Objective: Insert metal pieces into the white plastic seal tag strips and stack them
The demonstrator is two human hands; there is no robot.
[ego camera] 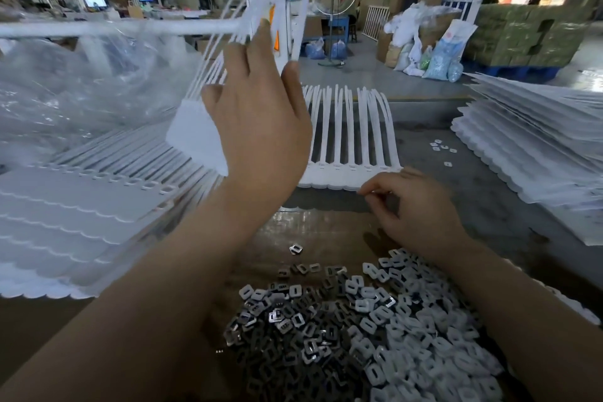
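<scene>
**Worktable and what lies on it**

The table point(489, 206) has a dull grey-brown top. A heap of metal pieces point(375, 336) covers its near middle and right, with a few strays point(442, 147) far right. A flat seal tag strip point(350, 140) lies at the far middle. A stack of white strips point(75, 222) sits left, another stack point(538, 147) right.

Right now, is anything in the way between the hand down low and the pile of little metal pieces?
Nothing visible blocks it. The right hand hovers with curled fingers just beyond the pile of metal pieces, with only bare table between them. The left hand is off to the side, holding a white strip up in the air.
</scene>
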